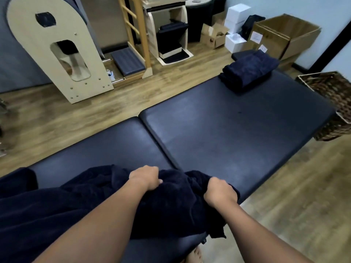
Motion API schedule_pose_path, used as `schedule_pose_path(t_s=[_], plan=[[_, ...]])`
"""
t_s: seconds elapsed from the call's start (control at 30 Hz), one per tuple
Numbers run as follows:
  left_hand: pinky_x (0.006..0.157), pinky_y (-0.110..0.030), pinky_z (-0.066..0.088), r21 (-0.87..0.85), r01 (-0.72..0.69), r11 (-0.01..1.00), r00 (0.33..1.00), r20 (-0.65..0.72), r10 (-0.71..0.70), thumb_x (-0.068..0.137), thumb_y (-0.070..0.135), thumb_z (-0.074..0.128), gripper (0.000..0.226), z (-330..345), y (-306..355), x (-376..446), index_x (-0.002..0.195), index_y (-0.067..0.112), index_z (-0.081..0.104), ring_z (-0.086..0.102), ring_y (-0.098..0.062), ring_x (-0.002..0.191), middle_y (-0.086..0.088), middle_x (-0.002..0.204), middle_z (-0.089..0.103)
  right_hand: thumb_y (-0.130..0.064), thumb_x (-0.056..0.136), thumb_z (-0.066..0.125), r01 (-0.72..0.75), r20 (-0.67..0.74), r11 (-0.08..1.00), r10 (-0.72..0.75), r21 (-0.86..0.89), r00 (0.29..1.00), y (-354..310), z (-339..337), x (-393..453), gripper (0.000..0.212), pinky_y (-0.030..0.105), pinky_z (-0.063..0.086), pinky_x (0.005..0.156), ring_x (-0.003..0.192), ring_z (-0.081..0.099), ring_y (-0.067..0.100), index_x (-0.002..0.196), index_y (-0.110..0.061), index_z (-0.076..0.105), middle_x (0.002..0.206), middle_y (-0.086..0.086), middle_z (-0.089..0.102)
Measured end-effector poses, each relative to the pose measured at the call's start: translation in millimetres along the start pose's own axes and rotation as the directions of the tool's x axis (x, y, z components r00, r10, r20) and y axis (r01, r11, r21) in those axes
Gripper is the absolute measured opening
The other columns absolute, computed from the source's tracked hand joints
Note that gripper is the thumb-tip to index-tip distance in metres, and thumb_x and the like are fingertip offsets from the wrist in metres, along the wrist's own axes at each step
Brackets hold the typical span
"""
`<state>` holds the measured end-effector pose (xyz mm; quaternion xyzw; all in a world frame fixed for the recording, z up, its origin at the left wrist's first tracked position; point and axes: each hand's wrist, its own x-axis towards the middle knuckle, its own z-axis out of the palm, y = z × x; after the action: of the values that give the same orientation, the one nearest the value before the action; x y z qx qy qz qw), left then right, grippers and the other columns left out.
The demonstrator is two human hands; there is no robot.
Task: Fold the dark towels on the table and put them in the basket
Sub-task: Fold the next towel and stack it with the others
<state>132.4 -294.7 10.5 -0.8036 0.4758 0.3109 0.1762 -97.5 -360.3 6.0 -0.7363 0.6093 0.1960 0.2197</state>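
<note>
A crumpled dark navy towel (176,211) lies on the near edge of the padded table (228,133), part of it hanging over the front. My left hand (146,177) grips a bunch of this towel from above. My right hand (220,192) grips its right end near the table's edge. More dark cloth (38,205) spreads to the left. A stack of folded dark towels (248,73) sits at the table's far right end. The brown wicker basket (330,99) stands on the floor beside that end.
Wooden exercise equipment (57,48) and a ladder frame (136,35) stand across the wood floor beyond the table. Cardboard boxes (284,37) and white boxes (237,14) fill the far right corner. My bare foot (193,257) shows under the table's near edge.
</note>
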Motion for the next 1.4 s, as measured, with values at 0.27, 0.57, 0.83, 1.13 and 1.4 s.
schedule_pose_path(t_s=[0.27,0.57,0.83,1.13,1.4], plan=[[0.088,-0.042,0.045,-0.474,-0.301,0.828,0.843,-0.538,0.000,0.101,0.026,0.054,0.017,-93.3,31.6,25.4,0.108,0.010,0.052,0.057,-0.042,0.109,-0.022,0.114,0.065,-0.012,0.087,0.052,-0.006,-0.560,0.940,0.208,0.341,0.802,46.9,-78.5,22.3,0.011,0.044,0.048,0.079,0.092,0.060,0.043,0.097,-0.014,0.051,0.106,0.016,0.057],[0.093,-0.043,0.047,-0.238,-0.279,0.930,0.840,-0.530,0.117,0.090,0.049,0.049,0.044,-139.0,46.3,32.4,0.104,0.012,0.069,0.053,-0.033,0.109,-0.009,0.117,0.048,-0.018,0.075,0.064,0.238,-0.764,0.922,0.088,0.305,0.639,52.2,-84.6,16.8,0.013,0.039,0.045,0.070,0.080,0.054,0.031,0.081,-0.018,0.053,0.085,0.002,0.052],[0.085,-0.042,0.050,0.061,-0.217,0.974,0.920,-0.322,0.225,0.100,0.039,0.050,0.022,-91.9,57.1,67.3,0.096,0.018,0.057,0.053,-0.029,0.112,-0.007,0.117,0.062,-0.035,0.097,0.049,-0.070,-0.348,0.957,0.170,0.283,0.922,71.8,-46.8,56.8,0.019,0.040,0.053,0.078,0.090,0.063,0.031,0.085,-0.023,0.058,0.093,0.001,0.060],[0.067,-0.035,0.046,0.062,-0.199,0.978,0.967,-0.149,0.206,0.096,0.030,0.053,0.074,-100.4,127.8,142.2,0.149,0.058,0.011,0.063,-0.026,0.100,0.000,0.115,0.064,-0.021,0.094,0.054,-0.067,-0.113,0.981,0.088,0.182,0.990,104.5,-63.6,138.2,0.071,0.038,0.044,0.072,0.105,0.061,0.032,0.152,-0.042,0.018,0.144,0.003,0.039],[0.073,-0.042,0.043,-0.315,-0.203,0.927,0.860,-0.511,0.014,0.101,0.023,0.050,0.015,-171.2,183.7,163.9,0.111,0.018,0.041,0.060,-0.040,0.096,-0.015,0.105,0.062,-0.021,0.088,0.056,-0.042,-0.417,0.969,0.143,0.243,0.898,152.0,-142.2,190.4,0.015,0.041,0.050,0.081,0.103,0.063,0.038,0.103,-0.017,0.054,0.114,0.011,0.063]])
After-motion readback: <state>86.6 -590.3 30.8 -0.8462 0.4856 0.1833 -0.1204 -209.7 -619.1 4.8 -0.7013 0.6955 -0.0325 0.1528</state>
